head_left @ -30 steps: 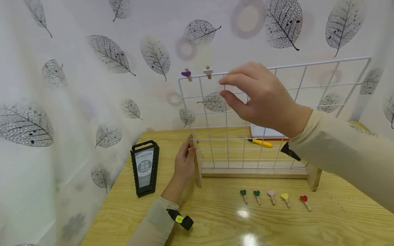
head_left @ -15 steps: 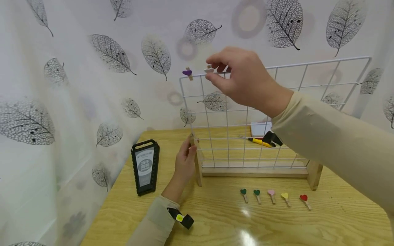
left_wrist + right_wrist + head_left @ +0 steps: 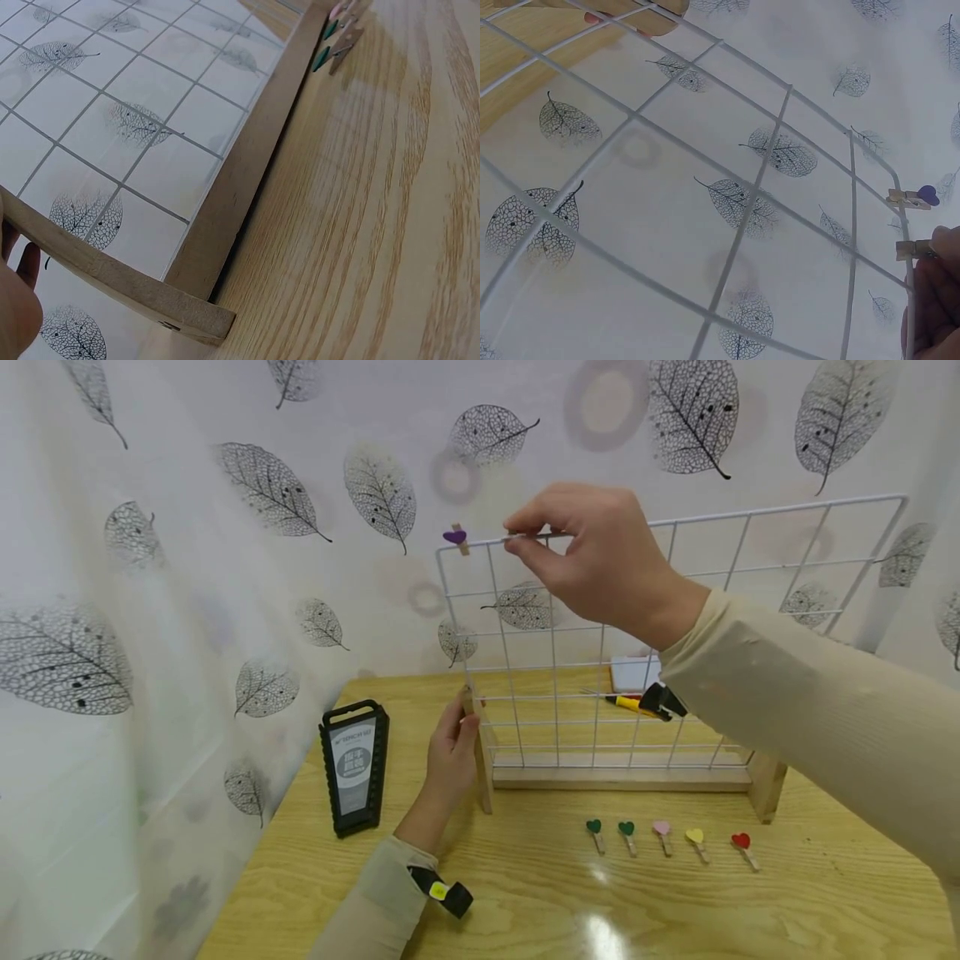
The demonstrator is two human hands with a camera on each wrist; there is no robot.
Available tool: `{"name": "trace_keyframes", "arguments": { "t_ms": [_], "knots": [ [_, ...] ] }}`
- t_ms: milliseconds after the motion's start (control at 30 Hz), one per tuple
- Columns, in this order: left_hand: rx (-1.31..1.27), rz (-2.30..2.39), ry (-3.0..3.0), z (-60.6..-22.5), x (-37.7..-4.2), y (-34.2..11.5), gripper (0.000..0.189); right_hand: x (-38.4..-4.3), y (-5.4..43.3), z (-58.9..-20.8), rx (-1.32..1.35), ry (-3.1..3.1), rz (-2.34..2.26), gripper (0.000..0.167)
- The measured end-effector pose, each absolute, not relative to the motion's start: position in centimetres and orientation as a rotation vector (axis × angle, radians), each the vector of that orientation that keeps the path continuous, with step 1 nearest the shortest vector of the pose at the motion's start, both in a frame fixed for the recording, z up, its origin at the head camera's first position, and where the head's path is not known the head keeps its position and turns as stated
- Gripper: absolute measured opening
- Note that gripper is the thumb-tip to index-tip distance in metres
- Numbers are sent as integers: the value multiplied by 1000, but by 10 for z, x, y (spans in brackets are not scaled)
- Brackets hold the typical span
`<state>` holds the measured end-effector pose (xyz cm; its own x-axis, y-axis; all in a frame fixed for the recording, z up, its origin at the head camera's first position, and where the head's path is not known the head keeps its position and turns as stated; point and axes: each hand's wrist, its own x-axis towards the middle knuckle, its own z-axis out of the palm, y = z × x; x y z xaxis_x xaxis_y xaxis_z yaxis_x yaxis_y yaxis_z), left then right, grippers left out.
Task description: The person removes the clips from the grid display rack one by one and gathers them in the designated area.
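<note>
My right hand (image 3: 600, 547) pinches a small wooden clothespin at the top wire of the white grid rack (image 3: 551, 652). In the head view the fingers hide most of it; the right wrist view shows the clothespin (image 3: 911, 250) across the wire between thumb and finger. To its left, a purple-heart clothespin (image 3: 456, 537) is clipped near the rack's corner. My left hand (image 3: 450, 760) grips the rack's left wooden upright (image 3: 482, 768), thumb in front. In the left wrist view, that upright (image 3: 112, 274) runs past the fingers at the left edge.
Several heart clothespins lie in a row before the rack: two green (image 3: 595, 827), one pink (image 3: 662, 829), one yellow (image 3: 696, 837), one red (image 3: 742, 842). A black tool holder (image 3: 355, 768) lies at left. Behind the grid are a yellow-handled tool (image 3: 630, 702) and white-topped box (image 3: 633, 673).
My right hand has moved left along the top wire and its fingers have closed on the white-heart clothespin, which they now mostly cover. My left hand stays on the upright.
</note>
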<state>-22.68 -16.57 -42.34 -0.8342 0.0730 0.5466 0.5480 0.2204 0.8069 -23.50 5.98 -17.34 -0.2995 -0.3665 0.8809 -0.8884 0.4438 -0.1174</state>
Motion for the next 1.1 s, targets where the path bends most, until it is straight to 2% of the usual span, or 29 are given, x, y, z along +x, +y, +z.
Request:
{"name": "trace_keyframes", "arguments": {
  "t_ms": [233, 500, 633, 867, 1100],
  "knots": [
    [-550, -1663, -2092, -425, -225, -167, 44, -236, 63, -179, 1138, -1738, 799, 8],
    [-563, -1669, -2085, -427, -227, -166, 61, -225, 71, -205, 1264, -1704, 888, 11],
    [-580, -1690, -2069, -424, -227, -166, 59, -215, 75, -232, 1289, -1832, 961, 14],
    [-578, -1679, -2055, -422, -226, -163, 44, -195, 86, -293, 1200, -2228, 1123, 12],
    [-542, -1661, -2112, -422, -225, -165, 49, -184, 95, -353, 1185, -2762, 1188, 6]
  ]
}}
